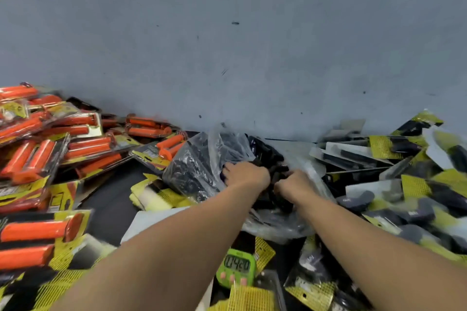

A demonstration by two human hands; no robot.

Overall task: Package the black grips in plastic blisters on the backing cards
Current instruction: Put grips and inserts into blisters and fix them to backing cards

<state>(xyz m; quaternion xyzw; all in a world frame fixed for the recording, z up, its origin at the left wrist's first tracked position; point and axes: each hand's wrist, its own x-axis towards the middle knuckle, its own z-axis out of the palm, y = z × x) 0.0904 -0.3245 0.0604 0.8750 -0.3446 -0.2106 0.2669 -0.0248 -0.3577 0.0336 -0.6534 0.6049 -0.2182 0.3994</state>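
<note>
Digging in the clear bag, left hand and right hand clutch black grips, orientation blurred.

**A:** so where are the black grips sitting right now?

**B:** loose ones are heaped in a crinkly clear bag in the middle, mouth open. The finished packs are a messy pile on the right, each a dark grip under a plastic blister on a yellow-and-black backing card, lying overlapped at all angles.

**A:** any spare cards?

**B:** yeah, a few bare cards lie flat just left of the bag. Bit blurry tbh.
</note>
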